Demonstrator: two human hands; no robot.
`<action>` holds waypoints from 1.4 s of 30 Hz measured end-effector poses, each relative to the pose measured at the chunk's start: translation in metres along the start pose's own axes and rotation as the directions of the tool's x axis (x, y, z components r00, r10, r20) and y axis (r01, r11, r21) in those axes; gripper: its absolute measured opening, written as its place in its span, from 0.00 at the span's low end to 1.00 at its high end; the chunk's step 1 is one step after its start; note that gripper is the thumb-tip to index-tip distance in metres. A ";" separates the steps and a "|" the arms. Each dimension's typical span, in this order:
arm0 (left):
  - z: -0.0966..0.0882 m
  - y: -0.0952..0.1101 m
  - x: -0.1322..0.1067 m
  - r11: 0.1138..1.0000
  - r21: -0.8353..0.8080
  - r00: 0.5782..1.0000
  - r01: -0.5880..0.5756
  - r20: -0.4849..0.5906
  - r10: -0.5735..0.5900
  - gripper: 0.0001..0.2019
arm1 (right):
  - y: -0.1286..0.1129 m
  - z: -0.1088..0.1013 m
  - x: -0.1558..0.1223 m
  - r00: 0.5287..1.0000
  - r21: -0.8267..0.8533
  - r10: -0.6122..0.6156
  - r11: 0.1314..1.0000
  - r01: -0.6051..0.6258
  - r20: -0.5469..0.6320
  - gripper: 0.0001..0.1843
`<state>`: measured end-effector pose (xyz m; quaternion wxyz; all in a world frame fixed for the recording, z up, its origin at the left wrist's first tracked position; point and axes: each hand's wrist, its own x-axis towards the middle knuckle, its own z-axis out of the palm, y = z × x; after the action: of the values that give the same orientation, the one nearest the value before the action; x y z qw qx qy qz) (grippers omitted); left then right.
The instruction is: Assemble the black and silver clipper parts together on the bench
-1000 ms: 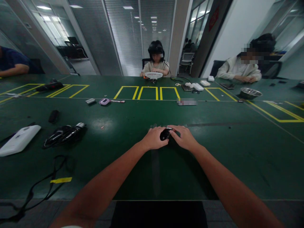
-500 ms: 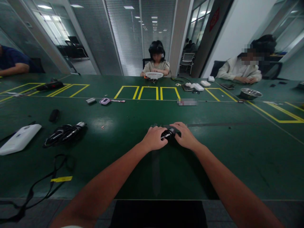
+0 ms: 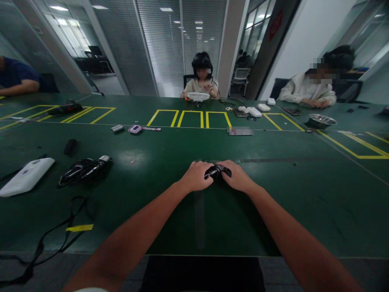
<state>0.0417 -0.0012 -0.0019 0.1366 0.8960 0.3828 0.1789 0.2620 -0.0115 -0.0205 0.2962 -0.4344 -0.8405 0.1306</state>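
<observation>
A small glossy black bundle, apparently a coiled cable (image 3: 214, 173), lies on the green table between my two hands. My left hand (image 3: 198, 176) wraps round its left end, the thumb on the near side. My right hand (image 3: 236, 175) closes on the right end from the other side. Both hands hide much of the bundle, and its ends cannot be made out.
On the green table (image 3: 170, 219), a larger black cable coil (image 3: 82, 172), a white power bank (image 3: 26, 177) and a black lanyard (image 3: 45, 237) lie to the left. A metal bowl (image 3: 322, 121) stands at the far right. Several people sit around the table.
My right hand's fingers have drawn in closer round the bundle. My left hand stays on it almost unmoved. The person opposite has raised a hand.
</observation>
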 end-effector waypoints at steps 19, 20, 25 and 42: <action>-0.003 0.010 -0.003 0.991 0.104 0.996 -0.080 0.044 0.076 0.23 | -0.008 0.002 0.000 0.999 0.039 0.009 0.999 -0.011 0.033 0.18; -0.003 0.011 -0.003 0.991 0.099 0.996 -0.085 0.042 0.082 0.23 | -0.008 0.002 0.000 0.999 0.045 0.003 0.999 -0.004 0.034 0.19; -0.005 0.012 -0.004 0.989 0.097 0.993 -0.110 0.041 0.107 0.25 | -0.009 0.004 0.000 1.000 0.040 -0.004 0.999 0.003 0.030 0.20; 0.011 0.010 0.001 0.979 0.203 1.000 0.000 0.001 0.000 0.22 | -0.012 0.003 0.002 0.999 0.075 0.014 0.997 -0.018 0.053 0.16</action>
<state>0.0538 -0.0081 -0.0079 0.0445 0.9054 0.3988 0.1385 0.2511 -0.0168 -0.0160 0.2893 -0.4259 -0.8390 0.1760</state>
